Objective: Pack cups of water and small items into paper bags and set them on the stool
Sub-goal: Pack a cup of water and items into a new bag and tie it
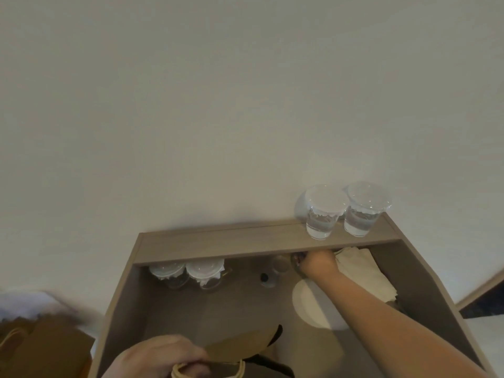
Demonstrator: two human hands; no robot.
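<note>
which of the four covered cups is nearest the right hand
The left cup of the pair on the top ledge: it stands just above the right hand; the lower cups sit further left.

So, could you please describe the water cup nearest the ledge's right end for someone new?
Find the wooden ledge running along the white wall. Two clear lidded cups of water stand at its right end. Yours is the outer cup, by the right corner, right of its twin; the other lidded cups sit lower, under the ledge.

left hand [161, 356]: low, close in, fingers curled on bag [240, 347] top
right hand [317, 261]: arm stretched forward, fingertips hidden
</note>
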